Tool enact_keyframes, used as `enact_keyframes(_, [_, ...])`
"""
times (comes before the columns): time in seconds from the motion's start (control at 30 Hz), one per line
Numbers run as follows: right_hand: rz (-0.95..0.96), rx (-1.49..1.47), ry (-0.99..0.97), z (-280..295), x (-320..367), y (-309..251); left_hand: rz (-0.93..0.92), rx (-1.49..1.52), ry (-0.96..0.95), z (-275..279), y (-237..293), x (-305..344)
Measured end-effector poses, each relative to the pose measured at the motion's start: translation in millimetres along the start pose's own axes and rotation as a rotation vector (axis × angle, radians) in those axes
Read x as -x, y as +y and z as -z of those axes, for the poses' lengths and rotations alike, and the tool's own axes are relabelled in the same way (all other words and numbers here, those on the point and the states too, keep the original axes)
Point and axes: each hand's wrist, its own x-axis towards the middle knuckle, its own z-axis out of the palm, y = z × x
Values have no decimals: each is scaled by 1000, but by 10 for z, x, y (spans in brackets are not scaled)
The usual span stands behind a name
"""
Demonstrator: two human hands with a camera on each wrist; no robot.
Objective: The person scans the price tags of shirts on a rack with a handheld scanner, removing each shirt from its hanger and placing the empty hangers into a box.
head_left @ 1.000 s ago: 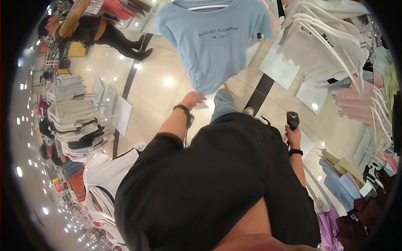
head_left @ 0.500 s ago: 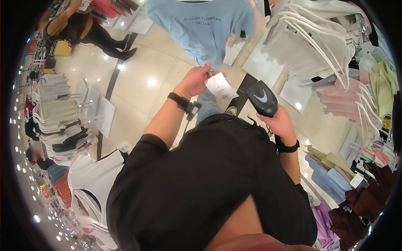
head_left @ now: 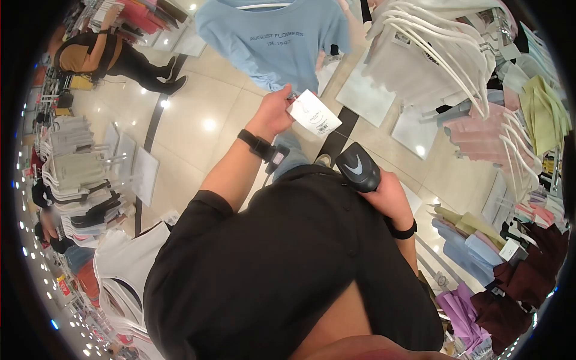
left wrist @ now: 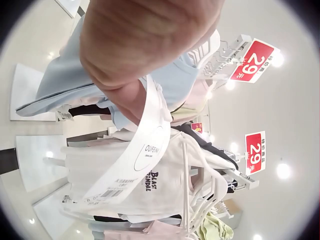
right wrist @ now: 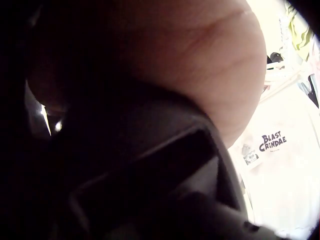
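Note:
My left hand [head_left: 275, 113] pinches a white price tag [head_left: 315, 114] at its top end, close to the hem of a light blue T-shirt [head_left: 276, 45] on a white hanger. In the left wrist view the tag [left wrist: 132, 160] hangs lengthwise from the fingers, its printed side and barcode showing. My right hand [head_left: 390, 197] grips a black handheld barcode scanner [head_left: 358, 168], whose head points up and left toward the tag, a short gap away. The right wrist view is mostly dark, filled by the palm [right wrist: 215, 60] and the scanner's body.
Racks of white shirts [head_left: 420, 60] and pink garments [head_left: 480, 135] stand to the right, folded clothes [head_left: 474, 246] below them. More hanging clothes [head_left: 78, 162] line the left. Another person [head_left: 114, 57] stands on the tiled floor at upper left. Red price signs [left wrist: 254, 61] top the racks.
My left hand has reached the shirt's hem and now holds its tag, turned to show the barcode. The right hand has brought the scanner up from the right, closer to the tag.

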Motion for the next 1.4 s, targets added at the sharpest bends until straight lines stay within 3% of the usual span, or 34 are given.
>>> enact_keyframes(0.5, [31, 9, 30, -43, 28, 81, 88, 113, -78, 143, -22, -92])
enact_keyframes(1.2, [44, -34, 80, -2, 30, 10, 56, 97, -41, 119, -60, -40])
enact_keyframes(1.33, [79, -34, 118, -9, 15, 65, -2, -127, 58, 186, -136, -39])
enact_keyframes(1.4, [66, -40, 119, 7, 26, 51, -33, -320, 137, 551, -214, -247])
